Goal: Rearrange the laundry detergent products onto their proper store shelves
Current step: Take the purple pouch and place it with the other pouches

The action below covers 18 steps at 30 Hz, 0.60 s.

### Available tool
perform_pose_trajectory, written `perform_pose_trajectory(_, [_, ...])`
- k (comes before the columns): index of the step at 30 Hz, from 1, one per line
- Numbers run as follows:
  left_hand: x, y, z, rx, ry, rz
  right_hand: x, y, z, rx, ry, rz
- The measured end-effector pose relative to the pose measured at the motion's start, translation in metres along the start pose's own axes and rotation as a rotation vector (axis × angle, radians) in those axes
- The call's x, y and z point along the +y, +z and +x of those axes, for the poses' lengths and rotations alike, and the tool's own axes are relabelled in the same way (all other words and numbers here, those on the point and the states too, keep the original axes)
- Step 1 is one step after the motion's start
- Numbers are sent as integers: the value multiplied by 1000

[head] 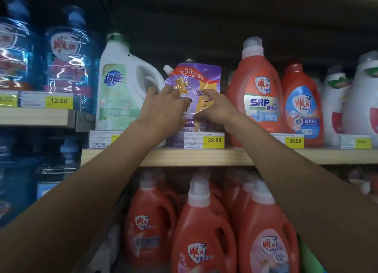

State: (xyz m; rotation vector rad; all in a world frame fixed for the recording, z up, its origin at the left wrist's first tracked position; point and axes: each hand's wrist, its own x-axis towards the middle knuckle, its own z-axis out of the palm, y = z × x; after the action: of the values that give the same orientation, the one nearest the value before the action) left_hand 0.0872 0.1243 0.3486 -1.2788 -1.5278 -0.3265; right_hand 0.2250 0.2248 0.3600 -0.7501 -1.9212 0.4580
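A purple refill pouch (pixel 196 78) with a white corner spout and a red price banner stands upright on the wooden shelf (pixel 204 157), between a white jug (pixel 122 88) and a red SRP jug (pixel 255 92). My left hand (pixel 163 106) grips the pouch's lower left side. My right hand (pixel 214 109) pinches its lower right part, where the print is yellow. Both hands cover the pouch's lower half.
Blue shrink-wrapped bottles (pixel 67 57) fill the higher shelf at left. More red and white jugs (pixel 300 104) stand to the right. Several red jugs (pixel 202 227) crowd the shelf below. Yellow price tags (pixel 213 140) line the shelf edge.
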Motion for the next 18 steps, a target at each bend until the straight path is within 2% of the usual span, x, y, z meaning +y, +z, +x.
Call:
perform_pose_trajectory(4, [2, 3, 0, -7, -10, -14, 2, -1, 1, -24, -33, -47])
perform_pose_trajectory(9, [10, 0, 0, -20, -29, 4, 3, -10, -4, 45, -89, -126])
perform_pose_trajectory(14, [20, -11, 3, -84, -33, 21, 6, -20, -17, 67, -122, -76])
perform_pose_trajectory(16, [28, -12, 2, -80, -65, -42, 9, -24, -22, 90, -137, -67])
perform_pose_trajectory(18, [35, -12, 1, -69, -134, -232, 13, -32, -23, 105, -152, -51])
